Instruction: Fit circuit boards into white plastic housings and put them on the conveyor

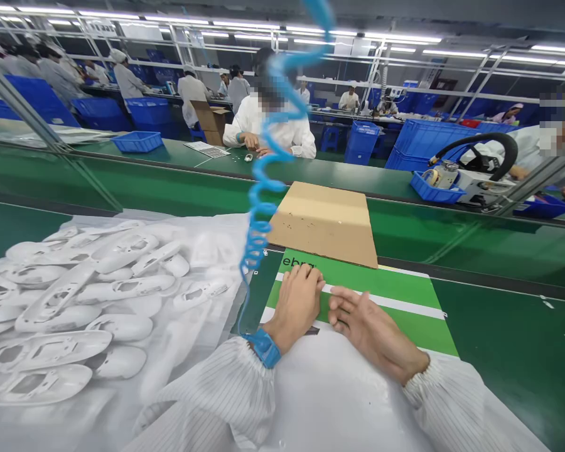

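My left hand [294,307] lies palm down on a green-and-white printed card [381,289], its fingers together near the card's upper part. My right hand [371,333] rests on the same card just to the right, its fingertips close to my left hand. Neither hand visibly holds anything. A small dark piece [311,331] shows at the edge of my left palm, but I cannot tell what it is. A blue wrist strap [263,347] circles my left wrist, and its coiled blue cord [258,188] rises past the camera. To the left lies a heap of white moulded plastic shells [80,301] on clear film.
A tan cardboard sheet [322,223] lies beyond the card on the green workbench [499,301]. Across a green conveyor [169,169], a co-worker [268,125] handles small parts. Blue crates [428,141] stand behind, and a machine with a black hose [452,169] sits in a blue tray.
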A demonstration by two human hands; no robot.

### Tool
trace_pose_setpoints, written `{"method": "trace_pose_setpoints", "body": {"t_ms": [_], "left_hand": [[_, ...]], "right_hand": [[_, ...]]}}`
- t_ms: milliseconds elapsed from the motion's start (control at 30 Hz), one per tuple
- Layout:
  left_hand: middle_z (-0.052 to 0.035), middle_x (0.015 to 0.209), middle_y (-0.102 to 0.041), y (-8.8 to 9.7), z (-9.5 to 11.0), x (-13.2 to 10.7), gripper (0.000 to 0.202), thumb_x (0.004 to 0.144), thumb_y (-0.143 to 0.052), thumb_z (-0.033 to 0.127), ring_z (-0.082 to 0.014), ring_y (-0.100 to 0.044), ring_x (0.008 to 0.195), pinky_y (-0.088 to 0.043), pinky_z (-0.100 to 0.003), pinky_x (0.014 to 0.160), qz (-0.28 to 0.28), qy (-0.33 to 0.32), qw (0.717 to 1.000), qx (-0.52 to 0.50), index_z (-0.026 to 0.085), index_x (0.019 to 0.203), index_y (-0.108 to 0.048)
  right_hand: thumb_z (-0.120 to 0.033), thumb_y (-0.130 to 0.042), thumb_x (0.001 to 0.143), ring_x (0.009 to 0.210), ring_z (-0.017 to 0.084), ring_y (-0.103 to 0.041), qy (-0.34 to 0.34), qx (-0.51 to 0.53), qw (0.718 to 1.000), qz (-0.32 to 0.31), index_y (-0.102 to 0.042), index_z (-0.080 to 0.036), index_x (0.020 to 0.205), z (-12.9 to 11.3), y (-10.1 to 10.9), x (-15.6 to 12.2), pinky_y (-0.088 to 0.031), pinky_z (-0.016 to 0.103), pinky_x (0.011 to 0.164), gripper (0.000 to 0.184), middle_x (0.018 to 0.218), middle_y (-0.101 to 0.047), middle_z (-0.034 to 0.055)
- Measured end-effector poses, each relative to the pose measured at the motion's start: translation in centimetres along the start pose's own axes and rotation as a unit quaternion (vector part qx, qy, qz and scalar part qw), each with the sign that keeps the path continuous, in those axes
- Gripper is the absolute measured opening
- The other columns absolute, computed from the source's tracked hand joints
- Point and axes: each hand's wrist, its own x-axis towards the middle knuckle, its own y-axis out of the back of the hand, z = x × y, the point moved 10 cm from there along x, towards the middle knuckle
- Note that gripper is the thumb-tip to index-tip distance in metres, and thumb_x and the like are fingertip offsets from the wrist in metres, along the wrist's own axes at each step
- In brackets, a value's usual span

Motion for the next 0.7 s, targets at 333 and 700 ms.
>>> {"method": "trace_pose_setpoints", "body": {"t_ms": [333,700], "left_hand": [[-0.0052,0.094,-0.059,0.2,0.0,0.6,0.017,0.1,-0.043,0.022,-0.0235,-0.05,0.089,-0.036,-0.038,0.077,0.003,-0.011,1.0,-0.011,0.019,0.09,-0.057],[-0.0051,0.094,-0.059,0.0,-0.2,0.7,0.019,0.1,-0.041,0.023,-0.0241,-0.052,0.09,-0.037,-0.038,0.077,-0.006,-0.012,1.0,-0.003,0.02,0.091,-0.057]], "right_hand": [[-0.088,-0.054,0.067,0.085,0.021,-0.056,0.059,0.2,0.971,-0.113,-0.06,-0.034,0.125,-3.1,-1.8,-1.3,-0.045,0.036,0.075,0.079,0.109,-0.062,0.0025],[-0.089,-0.05,0.069,0.086,0.021,-0.055,0.057,0.186,0.972,-0.133,-0.061,-0.033,0.123,-2.9,-2.1,-1.1,-0.044,0.038,0.076,0.078,0.114,-0.06,0.0037]]}}
